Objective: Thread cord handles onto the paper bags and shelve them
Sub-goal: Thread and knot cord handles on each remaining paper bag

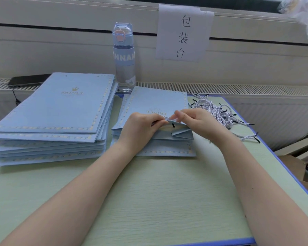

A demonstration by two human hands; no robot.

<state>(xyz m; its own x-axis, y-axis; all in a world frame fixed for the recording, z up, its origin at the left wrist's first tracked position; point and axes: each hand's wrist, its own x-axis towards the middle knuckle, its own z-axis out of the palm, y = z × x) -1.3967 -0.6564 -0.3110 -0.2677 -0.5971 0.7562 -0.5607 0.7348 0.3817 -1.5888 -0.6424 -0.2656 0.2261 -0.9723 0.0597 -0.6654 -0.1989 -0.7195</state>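
A flat light-blue paper bag [155,102] printed PRINCE lies on a short pile of similar bags at the table's middle, its open mouth toward me. My left hand [140,126] pinches the bag's near top edge. My right hand [194,118] pinches the same edge from the right, with a twisted white cord [170,119] between the fingertips. One black cord tip [173,125] hangs inside the open mouth. A heap of loose white cords with black tips [219,112] lies to the right of the bags.
A taller stack of flat blue bags [57,110] fills the table's left side. A water bottle [124,57] stands behind, near a paper sign [183,32] on the wall. A phone [27,79] lies on the radiator ledge. The green table [149,192] ends at right.
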